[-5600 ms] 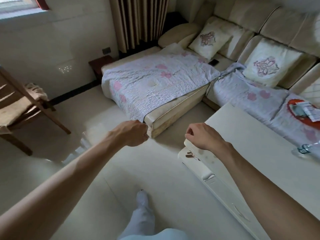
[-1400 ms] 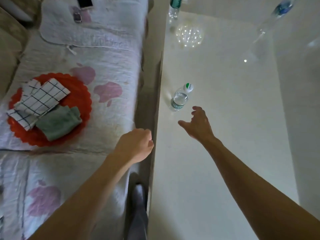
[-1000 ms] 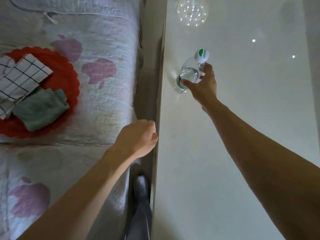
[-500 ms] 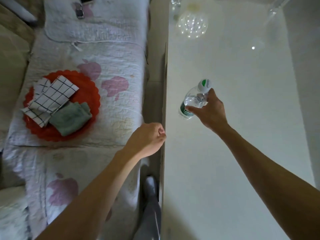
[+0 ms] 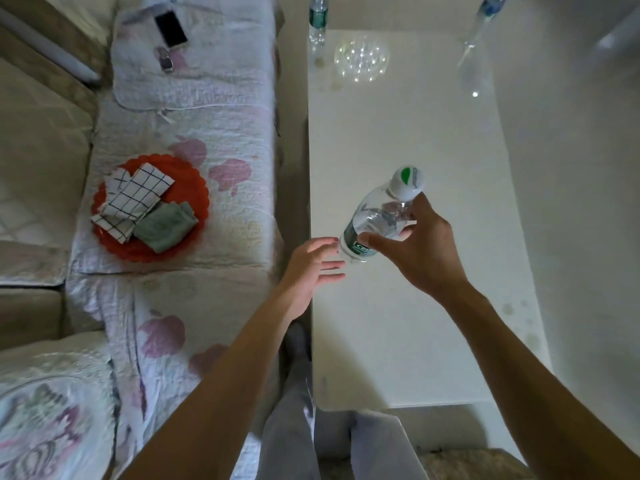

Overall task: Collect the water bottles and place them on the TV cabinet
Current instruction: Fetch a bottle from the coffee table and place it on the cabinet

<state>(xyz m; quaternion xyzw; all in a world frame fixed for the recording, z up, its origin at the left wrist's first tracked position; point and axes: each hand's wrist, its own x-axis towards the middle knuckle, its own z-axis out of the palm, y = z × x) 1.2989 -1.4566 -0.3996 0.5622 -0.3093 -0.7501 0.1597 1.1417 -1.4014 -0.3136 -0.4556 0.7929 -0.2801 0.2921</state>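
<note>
- The left hand (image 5: 313, 263) reaches forward over the table edge, palm turned inward, fingers loosely spread and holding nothing; its fingertips sit just beside the base of the bottle.
- The right hand (image 5: 420, 245) grips a clear plastic water bottle with a white-and-green cap (image 5: 379, 216), thumb and fingers wrapped around its middle; the bottle is tilted, cap pointing up and away, above the glossy white table (image 5: 415, 341).
- A round red scalloped tray (image 5: 194, 183) on the quilted sofa cover (image 5: 214, 109) holds a checked cloth (image 5: 133, 197) and a folded green cloth (image 5: 164, 225).
- Two more bottles stand at the table's far end: a green-labelled one (image 5: 317, 19) and a blue-labelled one (image 5: 485, 15), both cut off by the top edge of the view.
</note>
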